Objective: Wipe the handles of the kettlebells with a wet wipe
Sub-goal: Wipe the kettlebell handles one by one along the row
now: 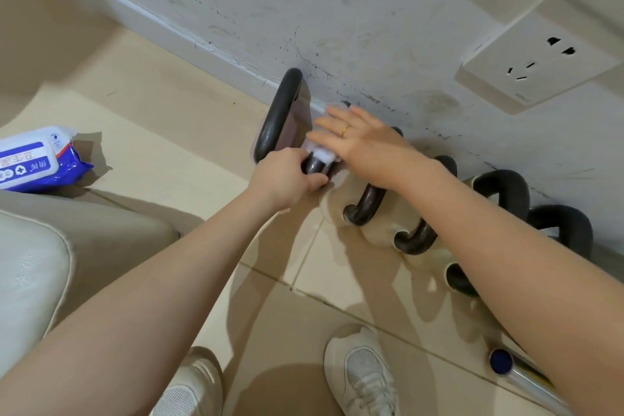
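The white wet wipe (322, 155) is wrapped over the near end of the black looped metal handle (278, 115) of the leftmost kettlebell, which stands on the beige tiled floor (189, 132) against the scuffed white wall (337, 10), at the left end of a row of kettlebells. The left hand (287, 179) has its grip clenched round that handle just below the wipe, thumb and fingers curled about the bar. The right hand (361, 142), wearing a gold ring, lies over the wipe with its fingers stretched out nearly straight, pressing the wipe against the handle; its grip is released, flat rather than curled. To the right along the wall stand more kettlebells with pale cream bodies and dark handles: a second (366, 204) just beside the first, a third (422, 236) partly under the right forearm, and further black handles (503, 189) behind the arm. A blue and white pack of wet wipes (37, 159) lies on the floor well to the left. A cream cushioned seat (30, 267) fills the lower left. A white wall socket (537, 61) sits on the wall at upper right. Two white mesh trainers (361, 371) show at the bottom, and a silver tube with a blue end cap (501, 361) lies at lower right.
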Tool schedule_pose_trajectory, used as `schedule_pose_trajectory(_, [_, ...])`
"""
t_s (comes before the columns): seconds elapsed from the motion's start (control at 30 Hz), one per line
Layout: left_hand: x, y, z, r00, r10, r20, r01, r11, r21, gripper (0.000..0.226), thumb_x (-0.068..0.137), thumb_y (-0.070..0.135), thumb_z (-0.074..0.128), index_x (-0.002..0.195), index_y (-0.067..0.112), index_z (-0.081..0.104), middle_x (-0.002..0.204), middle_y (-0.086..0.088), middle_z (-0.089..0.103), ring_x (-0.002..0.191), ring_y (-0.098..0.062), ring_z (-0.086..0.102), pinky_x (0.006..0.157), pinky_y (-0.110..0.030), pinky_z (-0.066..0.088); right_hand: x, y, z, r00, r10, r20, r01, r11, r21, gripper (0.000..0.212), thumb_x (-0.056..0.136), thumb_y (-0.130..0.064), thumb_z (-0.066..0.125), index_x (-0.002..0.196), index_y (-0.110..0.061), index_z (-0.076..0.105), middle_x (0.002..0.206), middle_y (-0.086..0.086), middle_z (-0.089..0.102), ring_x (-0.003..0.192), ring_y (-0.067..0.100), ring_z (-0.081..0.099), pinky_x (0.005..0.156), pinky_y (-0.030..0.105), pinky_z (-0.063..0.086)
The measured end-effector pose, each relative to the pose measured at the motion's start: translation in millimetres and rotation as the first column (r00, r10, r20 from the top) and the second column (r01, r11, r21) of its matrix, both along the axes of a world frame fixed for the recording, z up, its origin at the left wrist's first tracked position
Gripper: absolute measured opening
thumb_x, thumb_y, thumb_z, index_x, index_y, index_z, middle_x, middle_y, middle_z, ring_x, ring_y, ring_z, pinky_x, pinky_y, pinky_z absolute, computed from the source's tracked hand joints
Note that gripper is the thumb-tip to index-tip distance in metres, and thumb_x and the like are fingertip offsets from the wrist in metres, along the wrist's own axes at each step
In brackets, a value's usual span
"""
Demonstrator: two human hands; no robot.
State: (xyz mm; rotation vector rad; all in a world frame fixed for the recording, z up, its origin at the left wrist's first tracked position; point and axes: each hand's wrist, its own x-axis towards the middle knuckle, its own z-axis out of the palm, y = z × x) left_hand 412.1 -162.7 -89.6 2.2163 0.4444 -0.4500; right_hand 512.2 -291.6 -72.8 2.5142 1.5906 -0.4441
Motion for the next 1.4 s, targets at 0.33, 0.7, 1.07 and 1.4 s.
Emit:
schedule_pose_trajectory(0.33, [-39, 7, -10, 1.000, 0.028, 0.006, -0.027, 0.996, -0.085, 0.021, 0.078, 0.032, 0.068, 0.077, 0.014, 0.057, 0.078, -0.009, 0.062, 0.084, -0.032, 0.059, 0.075, -0.040, 0.047, -10, 9, -1, 0.984, 0.147, 0.100, -0.162, 0.974, 0.160, 0.024, 0.078, -0.002, 0.046, 0.096, -0.009, 0.061, 0.099, 0.010, 0.064, 0.103, 0.030, 0.057, 0.099, 0.034, 0.034])
schedule_pose_trajectory(0.7, [-43, 11, -21, 0.993, 0.119, 0.023, -0.112, 0.974, -0.199, 0.025, 0.077, 0.025, 0.071, 0.093, 0.007, 0.065, 0.090, -0.018, 0.068, 0.089, -0.033, 0.061, 0.083, -0.044, 0.049, -4, 24, 0, 0.931, -0.248, -0.266, 0.275, 0.959, 0.067, 0.028, 0.086, -0.001, 0.047, 0.109, -0.016, 0.055, 0.117, 0.003, 0.049, 0.110, 0.023, 0.043, 0.087, 0.028, 0.034])
schedule_pose_trajectory(1.07, [-47, 16, -25, 0.985, 0.170, 0.009, -0.162, 0.952, -0.259, 0.019, 0.076, 0.017, 0.071, 0.088, 0.005, 0.063, 0.091, -0.023, 0.066, 0.090, -0.037, 0.060, 0.085, -0.046, 0.048, -43, 50, 0, -0.171, -0.357, -0.918, 0.985, -0.098, -0.145, 0.036, 0.093, -0.008, 0.035, 0.123, -0.016, 0.054, 0.116, 0.001, 0.058, 0.108, 0.018, 0.053, 0.105, 0.040, 0.040])
schedule_pose_trajectory(1.4, [-40, 20, -23, 0.981, 0.195, -0.010, -0.190, 0.941, -0.279, 0.020, 0.075, 0.023, 0.071, 0.070, 0.013, 0.055, 0.074, -0.018, 0.062, 0.069, -0.024, 0.054, 0.073, -0.041, 0.049, -22, 62, 17, -0.564, 0.058, -0.824, 0.794, -0.235, -0.560, 0.058, 0.097, -0.048, 0.030, 0.133, -0.005, 0.042, 0.135, 0.016, 0.052, 0.123, 0.029, 0.051, 0.104, 0.038, 0.040])
